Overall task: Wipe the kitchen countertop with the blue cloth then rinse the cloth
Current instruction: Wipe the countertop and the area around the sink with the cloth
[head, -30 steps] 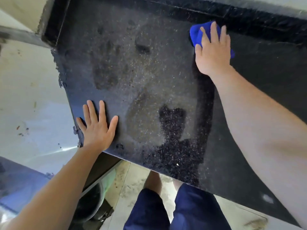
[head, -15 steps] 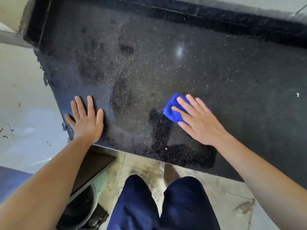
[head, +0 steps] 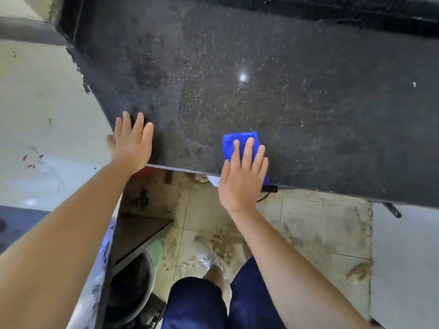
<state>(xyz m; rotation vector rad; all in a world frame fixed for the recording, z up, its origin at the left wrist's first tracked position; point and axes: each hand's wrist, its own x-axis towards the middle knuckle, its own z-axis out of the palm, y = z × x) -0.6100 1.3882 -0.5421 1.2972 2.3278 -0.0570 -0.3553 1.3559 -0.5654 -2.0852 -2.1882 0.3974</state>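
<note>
One desk (head: pixel 297 96), dark speckled stone, streaked with dust. One tiled floor (head: pixel 320 233), stained. One dark bucket (head: pixel 133 286) at lower left, beside the person's legs. Two hands: left hand (head: pixel 131 144) flat, fingers straight, on the desk's near left corner; right hand (head: pixel 242 179) flat, fingers straight, palm overhanging the front edge. One blue cloth (head: pixel 240 141), folded, pressed under the right hand's fingers at the desk's front edge. Change: half a second ago the blue cloth lay farther in from that edge; the left hand stays at its corner.
</note>
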